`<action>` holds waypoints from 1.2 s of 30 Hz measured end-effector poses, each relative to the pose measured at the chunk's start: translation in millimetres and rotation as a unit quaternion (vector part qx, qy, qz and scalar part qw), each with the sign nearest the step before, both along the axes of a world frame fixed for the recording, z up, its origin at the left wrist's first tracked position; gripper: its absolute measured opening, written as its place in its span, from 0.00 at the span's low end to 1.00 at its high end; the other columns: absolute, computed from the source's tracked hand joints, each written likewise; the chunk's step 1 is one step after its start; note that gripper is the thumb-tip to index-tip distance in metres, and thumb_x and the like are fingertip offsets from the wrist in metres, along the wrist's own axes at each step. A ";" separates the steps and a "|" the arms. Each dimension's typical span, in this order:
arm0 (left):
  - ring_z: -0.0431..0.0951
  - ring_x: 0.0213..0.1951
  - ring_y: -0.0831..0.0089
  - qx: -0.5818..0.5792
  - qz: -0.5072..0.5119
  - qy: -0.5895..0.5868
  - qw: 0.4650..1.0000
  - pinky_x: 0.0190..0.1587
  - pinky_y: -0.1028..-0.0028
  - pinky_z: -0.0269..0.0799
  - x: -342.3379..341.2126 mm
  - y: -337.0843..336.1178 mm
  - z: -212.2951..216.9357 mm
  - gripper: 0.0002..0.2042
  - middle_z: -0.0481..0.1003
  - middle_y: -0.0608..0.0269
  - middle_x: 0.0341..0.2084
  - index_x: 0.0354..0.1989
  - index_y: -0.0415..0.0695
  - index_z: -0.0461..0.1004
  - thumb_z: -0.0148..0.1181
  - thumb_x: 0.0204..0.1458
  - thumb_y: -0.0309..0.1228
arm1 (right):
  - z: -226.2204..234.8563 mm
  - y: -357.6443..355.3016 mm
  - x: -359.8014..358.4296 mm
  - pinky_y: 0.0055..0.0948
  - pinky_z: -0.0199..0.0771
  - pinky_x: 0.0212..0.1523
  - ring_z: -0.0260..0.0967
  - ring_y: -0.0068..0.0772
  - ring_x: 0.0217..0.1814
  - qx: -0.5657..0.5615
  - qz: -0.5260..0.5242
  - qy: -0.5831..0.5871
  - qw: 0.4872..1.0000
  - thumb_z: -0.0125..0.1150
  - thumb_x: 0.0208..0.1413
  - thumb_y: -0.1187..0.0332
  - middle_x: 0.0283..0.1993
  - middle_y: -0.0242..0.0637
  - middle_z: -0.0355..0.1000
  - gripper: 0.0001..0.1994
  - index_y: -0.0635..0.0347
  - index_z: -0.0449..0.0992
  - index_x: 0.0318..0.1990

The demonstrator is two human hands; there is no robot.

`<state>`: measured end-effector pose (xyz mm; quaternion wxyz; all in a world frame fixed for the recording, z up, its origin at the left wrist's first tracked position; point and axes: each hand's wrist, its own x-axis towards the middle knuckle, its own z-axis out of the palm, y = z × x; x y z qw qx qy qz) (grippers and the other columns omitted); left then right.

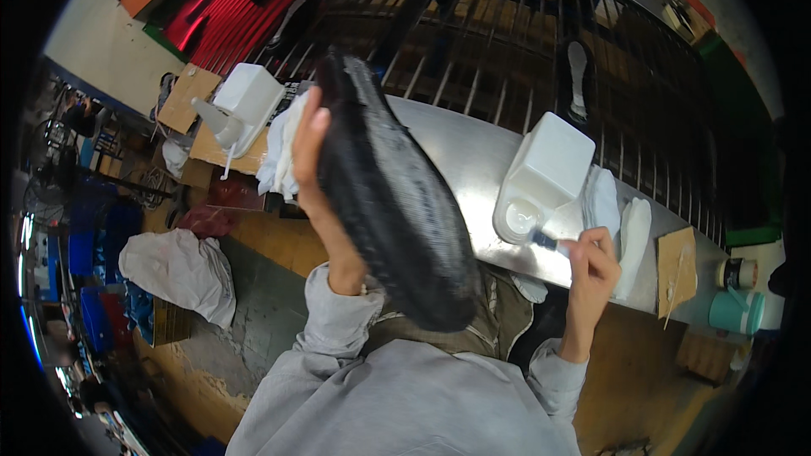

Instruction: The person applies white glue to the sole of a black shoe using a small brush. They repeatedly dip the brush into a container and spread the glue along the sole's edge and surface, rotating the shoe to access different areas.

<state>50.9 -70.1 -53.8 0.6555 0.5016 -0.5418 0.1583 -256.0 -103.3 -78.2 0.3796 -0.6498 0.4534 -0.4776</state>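
My left hand [314, 171] is closed on the side of a black shoe upper [359, 211], raised in front of me and tilted. Its underside faces up, showing a grey, woven-looking bottom [414, 177] with a dark edge around it. On the right, my right hand [593, 268] pinches a small brush [543, 240], slightly blurred. The brush's tip is at the rim of a round cup [519, 216] with whitish liquid, part of a white plastic dispenser [553, 156]. Whether the tip touches the liquid I cannot tell.
A metal ledge [456, 139] runs before a rack of bars [494, 76] carrying dark shoe parts [577, 76]. White cloths [634, 241] lie right of the dispenser. Another white dispenser [249, 97] stands left, and a teal jug [737, 311] far right. A white sack [182, 268] is lower left.
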 end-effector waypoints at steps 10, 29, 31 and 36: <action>0.62 0.68 0.39 -0.041 -0.014 -0.011 0.999 0.70 0.48 0.58 -17.8 -1.9 13.6 0.33 0.64 0.42 0.66 0.63 0.52 0.63 0.74 0.49 0.34 | 64.6 16.6 47.1 0.24 0.53 0.33 0.58 0.24 0.34 -0.185 0.088 -0.039 0.978 0.83 0.28 0.49 0.33 0.25 0.60 0.25 0.50 0.89 0.37; 0.68 0.62 0.40 -0.074 -0.042 -0.069 0.994 0.67 0.45 0.63 -48.5 3.8 47.6 0.28 0.69 0.46 0.62 0.54 0.65 0.72 0.75 0.43 0.35 | 95.7 -16.1 53.6 0.24 0.52 0.32 0.57 0.25 0.35 -0.243 0.075 -0.028 0.967 0.84 0.30 0.50 0.33 0.26 0.59 0.23 0.52 0.89 0.35; 0.68 0.62 0.40 -0.070 -0.040 -0.068 0.994 0.67 0.45 0.62 -46.8 5.0 46.6 0.28 0.69 0.45 0.62 0.55 0.64 0.72 0.75 0.43 0.35 | 88.5 -16.8 49.7 0.24 0.51 0.32 0.56 0.25 0.35 -0.256 0.102 -0.038 0.961 0.83 0.28 0.46 0.33 0.26 0.58 0.25 0.50 0.89 0.35; 0.68 0.63 0.40 -0.061 -0.039 -0.059 0.996 0.67 0.44 0.61 -43.9 3.6 45.4 0.29 0.69 0.44 0.63 0.56 0.60 0.72 0.76 0.42 0.36 | 82.8 -19.1 44.4 0.25 0.51 0.32 0.56 0.25 0.35 -0.279 0.139 -0.041 0.949 0.82 0.26 0.42 0.33 0.24 0.59 0.28 0.48 0.89 0.35</action>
